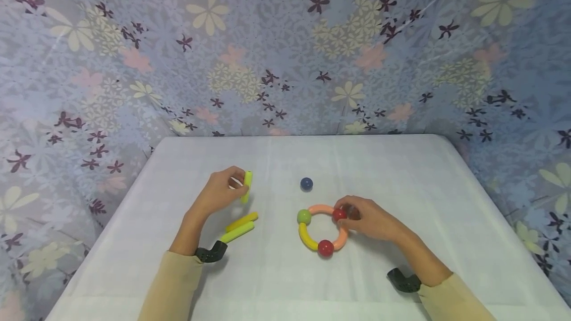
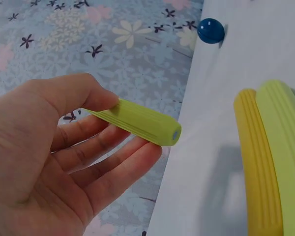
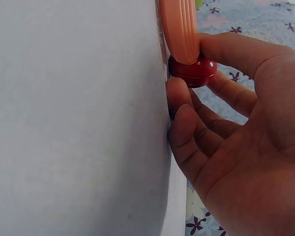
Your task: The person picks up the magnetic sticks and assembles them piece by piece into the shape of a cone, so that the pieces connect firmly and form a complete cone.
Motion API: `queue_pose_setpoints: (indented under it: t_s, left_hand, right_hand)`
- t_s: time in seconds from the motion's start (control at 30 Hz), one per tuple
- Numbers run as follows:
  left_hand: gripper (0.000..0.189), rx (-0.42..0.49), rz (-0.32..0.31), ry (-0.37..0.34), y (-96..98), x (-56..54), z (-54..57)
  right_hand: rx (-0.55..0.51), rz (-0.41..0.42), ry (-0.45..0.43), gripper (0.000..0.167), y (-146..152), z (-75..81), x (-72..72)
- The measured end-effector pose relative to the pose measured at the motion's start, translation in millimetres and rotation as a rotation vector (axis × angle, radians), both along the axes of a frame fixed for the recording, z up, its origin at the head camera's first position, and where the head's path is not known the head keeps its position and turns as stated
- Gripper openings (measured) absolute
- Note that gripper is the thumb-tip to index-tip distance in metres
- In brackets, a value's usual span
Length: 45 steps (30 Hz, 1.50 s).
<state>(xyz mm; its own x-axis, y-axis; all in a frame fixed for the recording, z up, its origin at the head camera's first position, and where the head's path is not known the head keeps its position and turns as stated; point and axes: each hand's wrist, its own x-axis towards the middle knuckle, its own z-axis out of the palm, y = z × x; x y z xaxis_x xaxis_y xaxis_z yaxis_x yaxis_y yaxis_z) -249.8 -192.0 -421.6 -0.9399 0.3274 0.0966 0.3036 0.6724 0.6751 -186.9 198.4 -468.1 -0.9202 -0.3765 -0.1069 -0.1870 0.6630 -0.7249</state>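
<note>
My left hand [image 1: 223, 191] pinches a ribbed yellow-green stick [image 2: 142, 120] between thumb and fingers, held above the cloth. On the right, my right hand [image 1: 372, 218] has its thumb and fingers around a red ball [image 3: 194, 71] of a ring. That ring joins orange curved sticks [image 1: 321, 208], a yellow curved stick [image 1: 307, 238], a green ball [image 1: 304, 217] and a second red ball [image 1: 325, 248]. Side by side below the left hand lie a yellow stick [image 1: 241, 222] and another yellow-green stick [image 1: 238, 232].
A dark blue ball [image 1: 306, 184] sits alone beyond the ring. White cloth [image 1: 276, 281] covers the table, and a flowered curtain [image 1: 285, 53] hangs behind it and at both sides. Black wrist-worn devices [image 1: 211, 252] show by both sleeves.
</note>
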Motion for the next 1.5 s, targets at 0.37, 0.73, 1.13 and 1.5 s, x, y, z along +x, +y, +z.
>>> queue_pose_setpoints:
  t_s: [0.37,0.73,1.13,1.5]
  left_hand:
    - [0.03,0.002,-0.043,-0.007,27.2,-3.5,9.5]
    - [0.031,0.119,-0.146,-0.05,54.9,1.0,16.0]
    - [0.03,0.133,-0.226,-0.104,75.7,9.3,2.4]
    - [0.027,0.177,-0.264,-0.113,87.2,12.1,0.5]
  right_hand:
    - [0.01,0.001,-0.017,0.034,1,-3.9,-0.3]
    - [0.004,-0.01,-0.023,0.034,-1,-4.7,-2.6]
    - [0.007,-0.001,-0.023,0.034,1,-7.7,1.6]
    - [0.016,-0.035,-0.036,0.033,-2,-3.9,-1.1]
